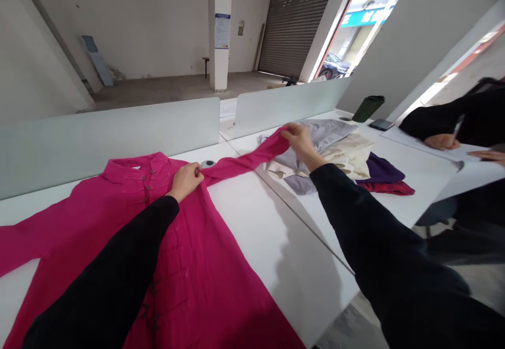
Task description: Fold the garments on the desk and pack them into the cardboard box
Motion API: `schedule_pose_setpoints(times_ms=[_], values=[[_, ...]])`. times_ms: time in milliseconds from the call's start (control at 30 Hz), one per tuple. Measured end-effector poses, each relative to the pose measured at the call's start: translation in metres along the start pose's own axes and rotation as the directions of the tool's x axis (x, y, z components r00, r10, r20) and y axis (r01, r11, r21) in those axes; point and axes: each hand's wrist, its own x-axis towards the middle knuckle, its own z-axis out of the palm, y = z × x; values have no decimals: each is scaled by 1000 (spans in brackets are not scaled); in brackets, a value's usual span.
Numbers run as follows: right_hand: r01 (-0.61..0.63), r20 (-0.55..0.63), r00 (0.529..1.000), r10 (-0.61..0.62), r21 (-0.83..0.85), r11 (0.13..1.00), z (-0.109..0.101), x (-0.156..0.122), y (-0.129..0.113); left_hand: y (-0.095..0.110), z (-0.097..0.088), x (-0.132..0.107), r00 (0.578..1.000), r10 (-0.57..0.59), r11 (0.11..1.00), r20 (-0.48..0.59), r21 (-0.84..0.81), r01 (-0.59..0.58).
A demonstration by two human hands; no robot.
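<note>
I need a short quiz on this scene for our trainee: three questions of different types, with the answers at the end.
1. Fill the gap: the right hand holds the end of one pink ____.
2. True or false: the left hand touches the pink garment.
3. Where is the pile of clothes? (a) left of the pink garment (b) right of it (c) under it

Key: 1. sleeve; 2. true; 3. b

Pink garment (pixel 193 254) partly beyond left and bottom edges, poster (pixel 222 32) print illegibly small
</note>
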Motion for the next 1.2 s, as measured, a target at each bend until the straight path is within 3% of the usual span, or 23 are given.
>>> schedule_pose_setpoints(times_ms=[100,167,267,333,433,567,700,833,900,967,1000,1067,1133,1200], values=[[54,-147,989,-16,260,964,-18,6,11,-2,-7,-13,978,21,998,-208,-45,-31],[12,-59,998,4,272,962,-27,0,28,-3,-7,-22,971,86,992,-223,-74,-105],[-147,206,967,147,-14,989,-32,-18,52,-10,-4,-25,966,252,962,-49,-99,-256],[-153,251,944,212,-235,960,-30,-26,58,-18,-3,-17,959,284,956,20,-76,-282],[-80,230,959,164,-337,938,-22,-27,47,-29,-8,6,973,229,972,-2,54,-229],[-21,220,967,128,-432,902,-3,-16,14,-41,-15,43,974,223,952,41,204,-227],[28,337,924,183,-537,843,25,-9,-13,-49,-10,66,982,170,951,78,248,-185],[135,441,886,145,-543,829,42,-7,-23,-55,-3,68,991,108,949,82,289,-127],[131,348,936,56,-490,862,40,-3,-19,-59,-2,63,994,90,945,58,309,-103],[64,95,995,-29,-382,922,32,5,-11,-62,-3,56,998,57,943,-1,329,-54],[17,-59,998,-36,-300,954,28,10,-5,-63,-3,53,999,33,941,-39,337,-18],[-59,-287,958,29,-97,994,21,21,6,-66,-2,49,991,-14,938,-132,342,58],[-98,-334,936,112,58,994,20,30,13,-67,-2,47,973,-25,934,-229,341,104],[-104,-284,950,128,96,990,24,35,13,-67,-3,47,955,-1,936,-298,336,106]])
